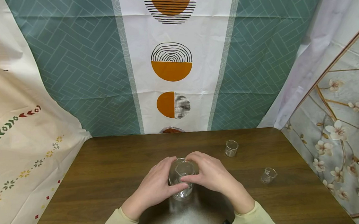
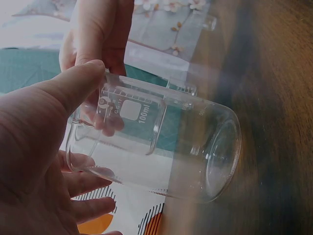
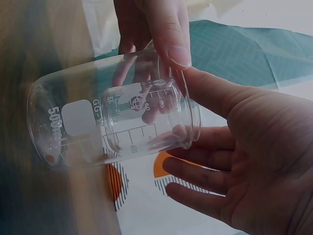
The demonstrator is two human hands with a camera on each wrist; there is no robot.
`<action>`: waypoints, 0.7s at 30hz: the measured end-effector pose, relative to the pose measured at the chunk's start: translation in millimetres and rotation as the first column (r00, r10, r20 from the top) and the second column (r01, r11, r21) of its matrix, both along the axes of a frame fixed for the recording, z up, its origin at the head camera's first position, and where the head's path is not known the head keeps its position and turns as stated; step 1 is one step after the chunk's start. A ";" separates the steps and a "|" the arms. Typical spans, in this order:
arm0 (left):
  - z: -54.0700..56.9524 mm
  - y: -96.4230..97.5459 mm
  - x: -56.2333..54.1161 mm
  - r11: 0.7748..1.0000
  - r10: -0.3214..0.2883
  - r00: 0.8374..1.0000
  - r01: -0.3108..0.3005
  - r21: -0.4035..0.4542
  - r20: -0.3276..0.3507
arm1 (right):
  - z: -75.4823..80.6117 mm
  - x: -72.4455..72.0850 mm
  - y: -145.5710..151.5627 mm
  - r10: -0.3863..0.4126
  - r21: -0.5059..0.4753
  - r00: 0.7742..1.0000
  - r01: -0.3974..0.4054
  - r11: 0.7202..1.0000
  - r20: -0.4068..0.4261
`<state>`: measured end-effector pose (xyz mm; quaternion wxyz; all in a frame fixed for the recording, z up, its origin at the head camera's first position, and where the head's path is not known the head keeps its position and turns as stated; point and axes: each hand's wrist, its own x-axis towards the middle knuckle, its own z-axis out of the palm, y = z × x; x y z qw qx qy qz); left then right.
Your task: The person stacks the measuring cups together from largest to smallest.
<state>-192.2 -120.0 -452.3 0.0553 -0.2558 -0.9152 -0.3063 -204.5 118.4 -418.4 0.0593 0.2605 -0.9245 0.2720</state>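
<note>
Upright on the table stands a large clear glass beaker (image 1: pixel 182 194) marked 500 ml. Inside its upper half hangs a smaller beaker (image 2: pixel 131 110) marked 100 ml, its base well above the large one's bottom. My left hand (image 1: pixel 157 183) and right hand (image 1: pixel 213 174) curve round the mouth from either side. Both thumbs meet at the near side of the rim, while the other fingers reach round the far side. Several fingertips show through the glass in the wrist views. Cannot tell which of the nested rims the fingers grip.
Two small glass beakers stand to the right on the brown wooden table (image 1: pixel 108 172): one farther back (image 1: pixel 231 148), one nearer the right edge (image 1: pixel 268 175). Patterned cloth (image 1: pixel 96 79) hangs behind the table, with more cloth at both sides.
</note>
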 end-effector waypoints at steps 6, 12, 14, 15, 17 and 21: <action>-0.5 0.5 0.0 1.000 -0.001 1.000 0.001 0.006 0.007 | -2.1 -0.9 -1.2 0.008 -0.005 1.000 -0.008 1.000 0.002; -0.9 0.9 0.5 1.000 0.004 1.000 -0.004 -0.002 0.019 | -1.8 -2.8 -1.7 0.029 0.016 1.000 -0.029 0.999 0.001; -0.8 0.8 0.6 1.000 0.006 1.000 -0.005 -0.005 0.017 | -0.5 -3.7 -1.8 0.040 0.029 0.999 -0.040 0.999 -0.003; -0.7 0.7 0.5 1.000 0.005 1.000 -0.005 -0.005 0.014 | 0.3 -4.3 -1.8 0.044 0.035 0.999 -0.044 0.998 -0.004; -0.6 0.2 0.4 1.000 0.003 1.000 -0.003 -0.005 0.005 | 2.1 -5.3 -2.3 0.053 0.047 0.999 -0.053 0.997 -0.005; -0.2 -0.2 0.0 1.000 -0.002 1.000 0.002 -0.001 0.001 | 5.3 -6.7 -3.6 0.066 0.064 0.998 -0.067 0.996 0.009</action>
